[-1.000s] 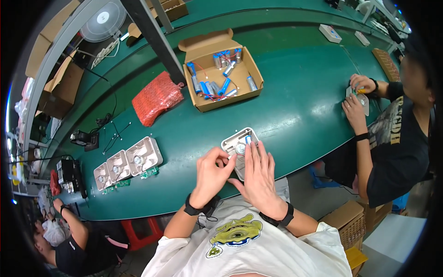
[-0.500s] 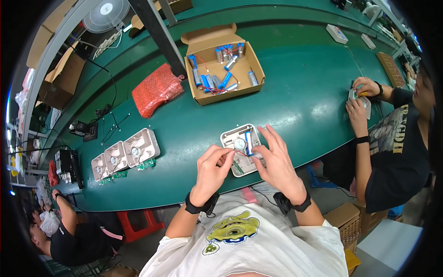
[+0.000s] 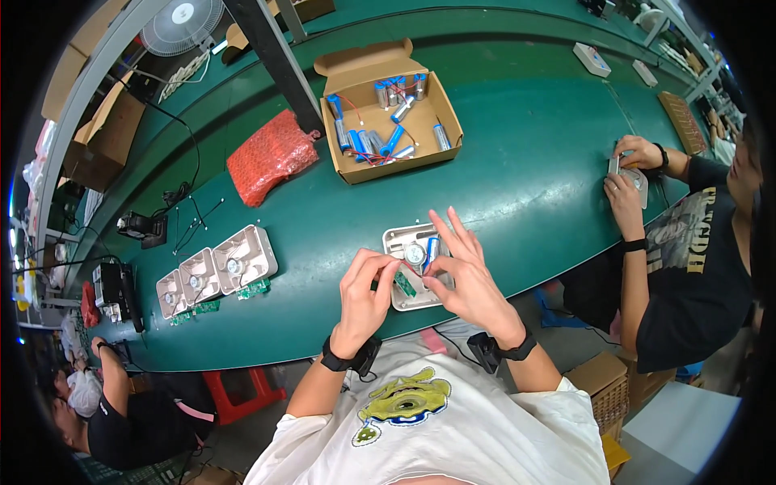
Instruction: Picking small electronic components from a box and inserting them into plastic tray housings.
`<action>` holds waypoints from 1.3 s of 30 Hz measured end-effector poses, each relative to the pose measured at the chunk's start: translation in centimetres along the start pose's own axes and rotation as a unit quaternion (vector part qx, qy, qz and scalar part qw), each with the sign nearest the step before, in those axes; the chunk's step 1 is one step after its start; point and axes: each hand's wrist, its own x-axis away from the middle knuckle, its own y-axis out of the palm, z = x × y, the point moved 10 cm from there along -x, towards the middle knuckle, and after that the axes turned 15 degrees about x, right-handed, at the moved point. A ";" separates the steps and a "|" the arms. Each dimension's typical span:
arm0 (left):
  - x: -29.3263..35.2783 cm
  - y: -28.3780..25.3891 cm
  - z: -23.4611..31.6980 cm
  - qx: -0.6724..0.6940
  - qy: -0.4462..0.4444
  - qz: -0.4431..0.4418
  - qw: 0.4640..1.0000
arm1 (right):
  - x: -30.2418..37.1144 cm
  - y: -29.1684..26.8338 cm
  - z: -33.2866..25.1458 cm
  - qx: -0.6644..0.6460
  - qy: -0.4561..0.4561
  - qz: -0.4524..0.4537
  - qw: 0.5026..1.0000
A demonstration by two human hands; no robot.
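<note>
- Pale grey square plastic housing (image 3: pixel 406 273) lying at near edge of green tabletop (image 3: pixel 525 178), between both hands; round silver disc and blue cylindrical battery cell (image 3: pixel 431 250) seated inside.
- Left hand (image 3: pixel 364 295) curled beside housing's left side, fingers (image 3: pixel 386 267) pinched on small green circuit board (image 3: pixel 404 284).
- Right hand (image 3: pixel 469 275) over housing's right side, thumb and forefinger pressed together at the board, other fingers spread upward.
- Open cardboard box (image 3: pixel 388 121) of blue and silver cells farther back.
- Red bubble-wrap bag (image 3: pixel 271 158) left of box.
- Three similar pale housings (image 3: pixel 214 271) in a row well to the left.
- Another person's hands (image 3: pixel 630 174) at far right.
</note>
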 end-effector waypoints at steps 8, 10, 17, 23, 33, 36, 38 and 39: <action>-0.4 0.0 -1.3 0.056 -0.038 -0.003 0.998 | 0.0 0.8 0.0 -0.036 0.006 0.025 0.999; -0.4 -0.2 -1.8 0.070 -0.052 0.004 0.996 | 0.2 -0.6 0.1 -0.050 -0.005 0.083 0.995; -0.9 0.1 -1.1 0.024 -0.079 -0.057 0.995 | -1.5 -4.4 -1.1 0.033 -0.066 0.176 0.982; -1.0 -0.6 -2.3 0.031 -0.134 -0.074 0.988 | -3.9 -3.5 -0.7 0.038 -0.066 0.112 0.991; -0.1 -0.6 -3.2 0.043 -0.205 -0.093 0.973 | -4.7 -3.6 -2.2 0.045 -0.108 0.130 0.985; 0.1 -0.5 -3.9 0.055 -0.209 -0.105 0.971 | -4.2 -3.4 -2.1 0.021 -0.089 0.119 0.989; 0.9 -1.3 -4.1 0.056 -0.217 -0.093 0.970 | -2.6 -3.9 -3.4 0.053 -0.068 0.091 0.992; 1.4 -1.3 -3.8 0.076 -0.221 -0.086 0.968 | -1.6 -3.8 -3.8 0.072 -0.058 0.078 0.993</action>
